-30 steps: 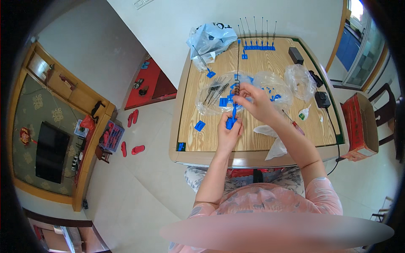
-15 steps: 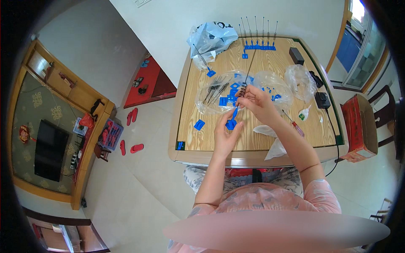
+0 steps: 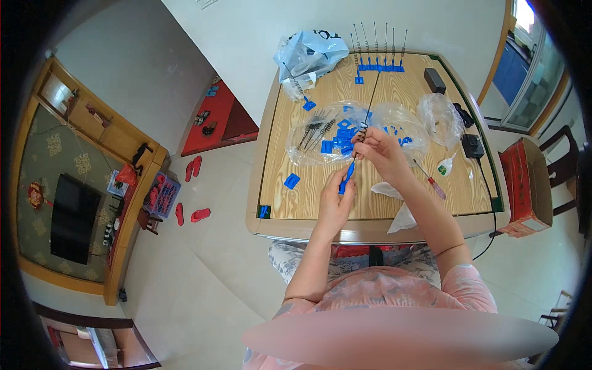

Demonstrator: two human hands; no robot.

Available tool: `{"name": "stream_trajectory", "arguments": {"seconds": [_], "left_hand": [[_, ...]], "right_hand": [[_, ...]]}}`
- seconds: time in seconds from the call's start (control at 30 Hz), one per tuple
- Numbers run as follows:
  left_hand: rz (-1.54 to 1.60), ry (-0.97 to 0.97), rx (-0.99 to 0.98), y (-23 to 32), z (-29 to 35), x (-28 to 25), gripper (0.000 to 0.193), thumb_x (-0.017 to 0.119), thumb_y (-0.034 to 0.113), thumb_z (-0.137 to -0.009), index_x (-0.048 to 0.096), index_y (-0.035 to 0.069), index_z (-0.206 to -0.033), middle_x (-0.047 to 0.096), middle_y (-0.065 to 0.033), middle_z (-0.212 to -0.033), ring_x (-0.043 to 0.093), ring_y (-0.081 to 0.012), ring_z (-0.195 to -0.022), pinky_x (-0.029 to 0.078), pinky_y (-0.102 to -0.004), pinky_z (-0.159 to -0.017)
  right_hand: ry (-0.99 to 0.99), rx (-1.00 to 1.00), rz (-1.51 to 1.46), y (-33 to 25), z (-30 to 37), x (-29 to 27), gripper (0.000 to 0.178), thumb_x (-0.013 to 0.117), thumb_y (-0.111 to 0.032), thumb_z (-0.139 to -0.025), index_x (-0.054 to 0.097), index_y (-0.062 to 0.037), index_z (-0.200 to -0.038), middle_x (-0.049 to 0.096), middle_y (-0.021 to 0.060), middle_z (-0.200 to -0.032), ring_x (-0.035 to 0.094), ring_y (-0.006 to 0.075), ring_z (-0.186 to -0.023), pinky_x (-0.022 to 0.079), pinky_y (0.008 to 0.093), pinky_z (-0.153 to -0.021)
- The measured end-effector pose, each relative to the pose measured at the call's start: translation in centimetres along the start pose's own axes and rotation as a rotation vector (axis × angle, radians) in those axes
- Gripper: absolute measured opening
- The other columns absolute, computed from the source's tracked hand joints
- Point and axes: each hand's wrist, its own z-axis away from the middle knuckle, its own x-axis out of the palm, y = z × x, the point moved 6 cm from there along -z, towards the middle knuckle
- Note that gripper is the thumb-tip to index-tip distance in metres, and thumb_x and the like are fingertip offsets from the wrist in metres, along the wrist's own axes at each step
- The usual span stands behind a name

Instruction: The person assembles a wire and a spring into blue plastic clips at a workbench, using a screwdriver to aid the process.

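My left hand (image 3: 335, 208) is closed around a blue plastic stem piece (image 3: 347, 179), which tilts up and away from me; the palm hides its lower end. Just beyond it, my right hand (image 3: 385, 155) pinches a thin dark rod with a black coil spring (image 3: 363, 131) on it. The rod's near end meets the tip of the stem, while its far end points toward the back of the table. Behind my hands, a clear plastic bag (image 3: 297, 148) carries several spring rods (image 3: 318, 132) and blue plastic parts (image 3: 343, 140). One loose blue base (image 3: 291, 180) lies to the left.
Several upright spring rods stand in a blue strip (image 3: 382, 68) at the table's back. A blue base with a rod (image 3: 309, 106) stands near a light-blue bag (image 3: 312, 52). On the right are a screwdriver (image 3: 436, 188), a small white bottle (image 3: 445, 165) and a black adapter (image 3: 472, 147).
The blue piece has been raised and tilted, and its square base is now hidden by my left hand. My right hand has shifted slightly right and toward me with the spring rod.
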Motion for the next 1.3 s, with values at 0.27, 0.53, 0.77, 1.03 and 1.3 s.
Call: {"name": "stream_trajectory", "arguments": {"seconds": [0.27,0.53,0.77,1.03,1.3], "left_hand": [[0.273,0.008,-0.037,-1.5,0.8,1.1,0.037,0.061,0.006,-0.084,0.046,0.004,-0.118,0.053,-0.0004,-0.086,0.051,-0.0067,-0.074,0.043,-0.021,-0.064],[0.297,-0.092,-0.236,-3.8,2.0,2.3,0.027,0.06,0.007,-0.085,0.047,0.006,-0.109,0.05,0.0045,-0.073,0.041,-0.0018,-0.058,0.031,-0.0168,-0.05],[0.355,-0.156,-0.283,-4.3,1.9,1.9,0.025,0.062,0.011,-0.085,0.048,0.006,-0.105,0.05,0.0029,-0.075,0.042,-0.0022,-0.061,0.033,-0.0177,-0.052],[0.737,-0.24,-0.492,-4.1,2.5,2.0,0.014,0.054,0.018,-0.089,0.049,0.006,-0.097,0.051,-0.0013,-0.065,0.043,-0.0064,-0.052,0.03,-0.02,-0.044],[0.601,-0.239,-0.464,-3.6,2.4,2.1,0.013,0.056,0.016,-0.089,0.049,0.009,-0.096,0.05,0.0008,-0.067,0.044,-0.0047,-0.053,0.03,-0.0185,-0.045]], "right_hand": [[0.001,0.013,0.127,-0.1,0.2,0.3,0.011,0.057,-0.01,-0.087,0.055,-0.0014,-0.094,0.058,0.0007,-0.077,0.053,0.0065,-0.074,0.043,0.0217,-0.067],[-0.053,-0.004,0.313,0.9,0.7,0.3,0.011,0.057,-0.007,-0.085,0.055,-0.001,-0.094,0.059,0.0023,-0.081,0.055,0.0076,-0.077,0.044,0.022,-0.07],[-0.033,0.105,0.076,1.7,0.7,0.3,0.02,0.057,-0.008,-0.086,0.056,0.0007,-0.104,0.06,0.0022,-0.083,0.056,0.0083,-0.078,0.045,0.0232,-0.073],[-0.155,0.199,0.094,4.0,2.1,-0.3,0.016,0.061,-0.011,-0.084,0.063,0.0018,-0.094,0.062,0.0032,-0.088,0.056,0.0093,-0.084,0.044,0.0251,-0.079],[-0.168,0.194,0.037,3.8,2.2,-0.2,0.011,0.063,-0.009,-0.082,0.062,0.0013,-0.086,0.061,0.0029,-0.085,0.055,0.0097,-0.084,0.044,0.0255,-0.079]]}}
